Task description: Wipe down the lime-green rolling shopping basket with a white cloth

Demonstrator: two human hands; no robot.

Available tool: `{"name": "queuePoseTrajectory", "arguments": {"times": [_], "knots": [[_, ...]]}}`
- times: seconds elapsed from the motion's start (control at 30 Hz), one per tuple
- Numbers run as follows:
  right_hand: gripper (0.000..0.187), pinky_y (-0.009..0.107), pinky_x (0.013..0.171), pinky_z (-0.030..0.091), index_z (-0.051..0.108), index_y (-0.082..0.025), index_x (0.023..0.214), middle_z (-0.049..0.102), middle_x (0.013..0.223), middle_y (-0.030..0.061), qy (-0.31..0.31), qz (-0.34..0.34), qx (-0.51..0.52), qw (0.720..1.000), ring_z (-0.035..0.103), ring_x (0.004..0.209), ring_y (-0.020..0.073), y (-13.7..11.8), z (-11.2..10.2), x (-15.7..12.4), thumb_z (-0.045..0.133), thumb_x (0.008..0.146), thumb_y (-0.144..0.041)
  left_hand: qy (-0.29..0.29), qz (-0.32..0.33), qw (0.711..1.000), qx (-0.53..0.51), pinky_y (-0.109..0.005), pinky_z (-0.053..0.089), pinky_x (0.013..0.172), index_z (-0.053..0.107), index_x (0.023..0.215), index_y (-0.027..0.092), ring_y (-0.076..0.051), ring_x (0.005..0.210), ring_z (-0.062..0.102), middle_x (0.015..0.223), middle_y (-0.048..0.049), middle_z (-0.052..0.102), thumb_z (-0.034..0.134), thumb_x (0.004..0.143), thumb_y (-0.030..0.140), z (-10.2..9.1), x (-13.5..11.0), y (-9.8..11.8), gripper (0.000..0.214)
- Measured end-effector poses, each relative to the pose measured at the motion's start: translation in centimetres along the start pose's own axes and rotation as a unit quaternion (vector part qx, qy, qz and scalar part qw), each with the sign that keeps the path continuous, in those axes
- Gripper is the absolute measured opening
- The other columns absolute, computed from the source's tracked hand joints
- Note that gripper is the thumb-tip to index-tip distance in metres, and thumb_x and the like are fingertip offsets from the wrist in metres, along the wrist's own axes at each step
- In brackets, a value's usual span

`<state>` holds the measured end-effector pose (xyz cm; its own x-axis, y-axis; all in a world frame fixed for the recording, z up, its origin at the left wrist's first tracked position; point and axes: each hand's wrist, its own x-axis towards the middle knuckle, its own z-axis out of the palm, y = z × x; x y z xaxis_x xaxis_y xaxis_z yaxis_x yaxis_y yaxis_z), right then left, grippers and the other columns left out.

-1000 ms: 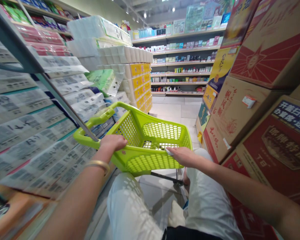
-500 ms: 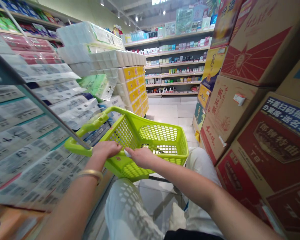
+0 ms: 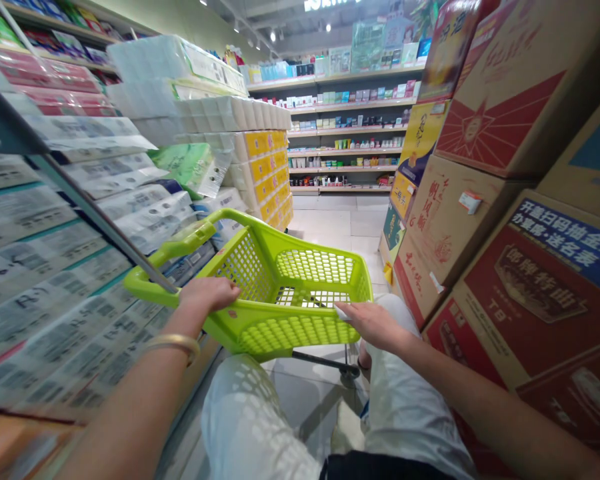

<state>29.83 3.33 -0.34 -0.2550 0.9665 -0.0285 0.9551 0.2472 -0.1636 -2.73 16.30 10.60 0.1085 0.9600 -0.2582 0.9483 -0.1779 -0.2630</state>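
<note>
A lime-green plastic shopping cart (image 3: 287, 314) stands crosswise before my knees, its perforated basket showing no goods inside. My left hand (image 3: 208, 295) is closed over the near rim, close to the handle end. Farther right on that same rim, near the basket's front corner, rests my right hand (image 3: 373, 323). Its fingers press a small white tissue-like piece (image 3: 343, 312) against the rim; most of this piece is hidden under the fingers. A grey metal pole (image 3: 107, 223) slants down to the cart's handle.
Stacked packs of paper rolls (image 3: 130, 163) rise close on my left. Piled cardboard cartons (image 3: 535, 280) stand close on my right. A tiled aisle floor (image 3: 325, 223) runs between them to shelves (image 3: 355, 153) of small boxes and bottles. A cart wheel (image 3: 349, 373) sits by my leg.
My right hand has slid right along the rim, from beside my left hand to near the basket's front corner, with the white piece. My left hand keeps its place on the rim.
</note>
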Motion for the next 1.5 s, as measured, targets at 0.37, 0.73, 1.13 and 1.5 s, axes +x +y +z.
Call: {"name": "queuePoseTrajectory", "arguments": {"times": [0.37, 0.73, 1.13, 1.5], "knots": [[0.038, 0.03, 0.069, 0.049, 0.044, -0.023, 0.131, 0.069, 0.102, 0.0098, 0.002, -0.053, -0.044, 0.998, 0.068, 0.087, 0.0235, -5.8, -1.2, 3.7, 0.039, 0.093, -0.02, -0.017, 0.01, 1.0, 0.01, -0.04, 0.049, 0.084, 0.074, 0.102, 0.024, -0.034, 0.107, 0.063, 0.12, -0.0127, 0.068, 0.034, 0.08, 0.047, 0.0, 0.4, -0.5, 0.051], [0.028, 0.03, 0.065, 0.051, 0.047, -0.021, 0.119, 0.07, 0.098, 0.0082, 0.028, -0.097, 0.008, 0.995, 0.069, 0.084, 0.0225, -13.3, -1.5, 7.9, 0.04, 0.092, -0.02, -0.019, 0.001, 1.0, -0.003, -0.044, 0.049, 0.087, 0.073, 0.104, 0.027, -0.036, 0.108, 0.063, 0.12, -0.0122, 0.068, 0.038, 0.079, 0.048, 0.0, 0.1, -1.1, 0.049], [0.028, 0.03, 0.08, 0.041, 0.057, -0.026, 0.121, 0.067, 0.098, 0.0051, 0.153, 0.02, 0.013, 0.988, 0.06, 0.091, 0.0194, -3.2, 3.1, -0.8, 0.05, 0.094, -0.023, -0.005, -0.004, 1.0, -0.015, -0.045, 0.048, 0.084, 0.072, 0.107, 0.029, -0.037, 0.108, 0.062, 0.12, -0.0109, 0.068, 0.037, 0.079, 0.049, 0.2, -0.3, -1.7, 0.049], [0.029, 0.033, 0.077, 0.035, 0.061, -0.028, 0.115, 0.064, 0.091, 0.0045, 0.231, 0.061, 0.016, 0.971, 0.055, 0.086, 0.0206, -4.7, 4.1, -0.4, 0.054, 0.089, -0.016, 0.002, -0.002, 1.0, -0.022, -0.039, 0.049, 0.074, 0.076, 0.093, 0.028, -0.035, 0.097, 0.066, 0.109, -0.0108, 0.072, 0.041, 0.075, 0.047, 0.0, -0.5, -1.5, 0.044]]}}
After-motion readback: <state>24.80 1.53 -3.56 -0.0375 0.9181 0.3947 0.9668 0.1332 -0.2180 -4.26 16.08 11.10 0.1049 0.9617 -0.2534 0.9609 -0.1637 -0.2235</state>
